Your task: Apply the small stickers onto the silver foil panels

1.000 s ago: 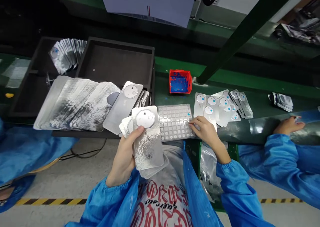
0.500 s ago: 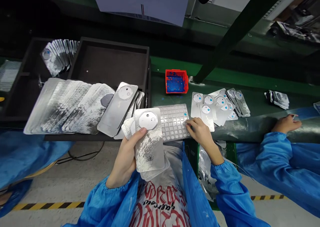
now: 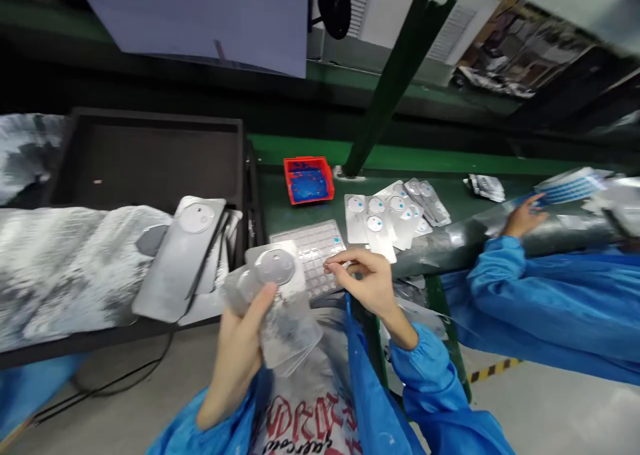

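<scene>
My left hand [image 3: 237, 348] is closed around a small fan of silver phone back panels [image 3: 289, 311], the thumb lying on the top one near its round camera area. Blur hides the finer marks on that panel. My right hand [image 3: 367, 281] has thumb and forefinger pinched together over the right side of a clear gridded plastic sheet [image 3: 320, 241]; anything between those fingertips is too small to make out. One blue dot shows in the sheet's upper right corner. The held panels overlap the sheet's left part.
Silver panels with blue dots [image 3: 375, 228] lie spread right of the sheet. Behind it stands a red bin [image 3: 330, 178] with blue bits. Stacked panels [image 3: 175, 261] lie by a black tray [image 3: 240, 148] at left. A green post [image 3: 385, 88] rises behind; a co-worker's hand [image 3: 523, 216] is at far right.
The view has swung right, so the bench things sit further left. My right hand has lifted slightly off the sheet, still pinched. The panels in my left hand have tilted.
</scene>
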The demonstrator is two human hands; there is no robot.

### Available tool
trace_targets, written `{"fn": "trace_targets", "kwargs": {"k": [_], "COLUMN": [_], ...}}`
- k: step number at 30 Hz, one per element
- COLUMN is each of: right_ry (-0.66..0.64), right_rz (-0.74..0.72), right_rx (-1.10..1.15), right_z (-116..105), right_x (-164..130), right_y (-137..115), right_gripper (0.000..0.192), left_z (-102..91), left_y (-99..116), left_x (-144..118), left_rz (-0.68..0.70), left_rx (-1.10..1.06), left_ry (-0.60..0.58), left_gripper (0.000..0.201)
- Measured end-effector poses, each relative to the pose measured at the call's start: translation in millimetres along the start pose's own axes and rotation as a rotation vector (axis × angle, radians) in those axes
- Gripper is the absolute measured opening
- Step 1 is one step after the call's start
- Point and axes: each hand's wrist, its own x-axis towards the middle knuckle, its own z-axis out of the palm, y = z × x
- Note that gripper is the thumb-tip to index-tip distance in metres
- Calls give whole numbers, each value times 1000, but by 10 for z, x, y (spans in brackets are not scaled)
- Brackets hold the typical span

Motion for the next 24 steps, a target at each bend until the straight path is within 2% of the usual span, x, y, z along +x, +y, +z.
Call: {"fn": "trace_targets", "kwargs": {"k": [2, 6, 9, 14, 19, 24], "right_ry": [3, -24, -35, -44, -9, 1], "right_rz": [73, 193, 219, 260, 258, 254], "right_rx": [229, 436, 464, 458, 429, 399], "right_z": [86, 197, 244, 266, 306, 337], "right_x": [0, 106, 173, 193, 178, 168], "right_y": [-184, -321, -322, -327, -359, -353], "right_gripper": [19, 24, 30, 35, 34, 33], "left_z": [17, 38, 68, 88, 75, 56], "left_y": [-103, -193, -190, -197, -231, -280], "left_x": [40, 81, 51, 48, 98, 123], "left_rz": [172, 377, 441, 504, 573, 662], "left_rx": [65, 220, 247, 246, 237, 261], "left_ry": [-43, -90, -115, -88, -188, -222], "left_gripper": [49, 39, 31, 26, 20, 24]}}
